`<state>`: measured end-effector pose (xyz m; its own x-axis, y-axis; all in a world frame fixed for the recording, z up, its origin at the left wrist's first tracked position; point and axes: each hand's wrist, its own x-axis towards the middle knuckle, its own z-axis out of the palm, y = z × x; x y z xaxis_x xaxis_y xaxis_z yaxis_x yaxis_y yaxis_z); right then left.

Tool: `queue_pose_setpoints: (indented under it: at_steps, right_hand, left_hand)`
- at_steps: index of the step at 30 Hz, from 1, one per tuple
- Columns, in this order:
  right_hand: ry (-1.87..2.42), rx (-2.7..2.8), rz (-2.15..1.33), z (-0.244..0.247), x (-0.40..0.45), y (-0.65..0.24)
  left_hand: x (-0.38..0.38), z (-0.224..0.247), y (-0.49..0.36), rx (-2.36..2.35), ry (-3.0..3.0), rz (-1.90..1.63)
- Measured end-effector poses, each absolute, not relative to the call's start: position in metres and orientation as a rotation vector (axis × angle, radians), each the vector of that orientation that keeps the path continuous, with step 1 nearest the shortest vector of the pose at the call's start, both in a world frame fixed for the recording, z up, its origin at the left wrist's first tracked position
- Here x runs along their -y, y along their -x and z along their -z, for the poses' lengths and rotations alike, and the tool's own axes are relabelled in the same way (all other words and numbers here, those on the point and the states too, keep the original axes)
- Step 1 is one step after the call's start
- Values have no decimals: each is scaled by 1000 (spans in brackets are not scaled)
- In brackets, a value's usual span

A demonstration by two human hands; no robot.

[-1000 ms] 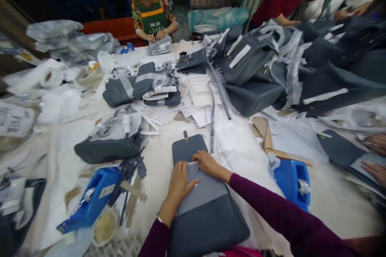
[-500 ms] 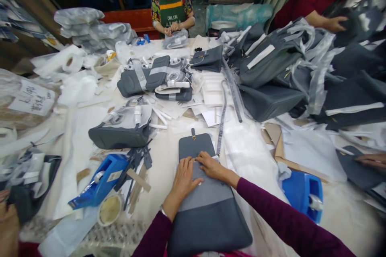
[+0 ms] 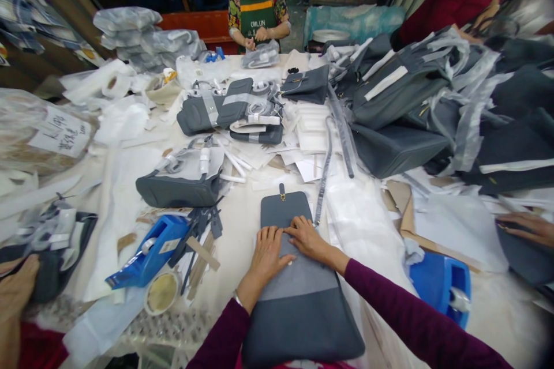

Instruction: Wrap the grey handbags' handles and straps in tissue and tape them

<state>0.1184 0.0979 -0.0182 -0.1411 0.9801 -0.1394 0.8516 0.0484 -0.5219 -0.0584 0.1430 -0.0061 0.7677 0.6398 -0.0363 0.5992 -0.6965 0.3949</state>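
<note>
A dark grey bag (image 3: 303, 323) lies flat in front of me, its flap end pointing away and its body near the table's front edge. The flap (image 3: 285, 206) is folded out, with a small strap and gold-coloured clasp (image 3: 283, 196) at its far end. My left hand (image 3: 269, 253) rests flat on the lighter grey middle panel (image 3: 298, 279), thumb spread from the fingers. Beside it, my right hand (image 3: 307, 237) presses on the same panel just below the flap, fingers stretched out and fingertips close to my left hand. Neither hand holds anything lifted.
Blue tape dispensers stand left (image 3: 149, 251) and right (image 3: 439, 288). A tape roll (image 3: 161, 293) and dark straps (image 3: 197, 230) lie left. Wrapped bag parts (image 3: 234, 109) and a pile of dark bags (image 3: 398, 92) lie beyond. Co-workers' hands (image 3: 19, 288) show at both sides; one person (image 3: 258, 17) sits opposite.
The whole view has shifted slightly to the right. My hands stay on the bag in nearly the same place. At the left edge, a co-worker's hand and grey bag show more.
</note>
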Motion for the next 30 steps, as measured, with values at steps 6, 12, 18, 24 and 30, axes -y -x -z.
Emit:
queue_pose_setpoints:
  at_steps: [6,12,18,24,30]
  right_hand:
    - [1749,1919,-923,24,-100,-122]
    - [1719,1876,-920,21,-99,-121]
    - [2044,2026,-661,24,-96,-119]
    - [2053,1999,-707,36,-98,-119]
    - [2028,2003,-804,28,-111,-125]
  left_hand:
    - [-142,8,58,-926,-2593,-181]
    - [-143,4,58,-905,-2597,-155]
    - [-142,8,58,-960,-2607,-117]
    - [-143,9,61,-929,-2611,-99]
    - [-144,1,63,-795,-2631,-12]
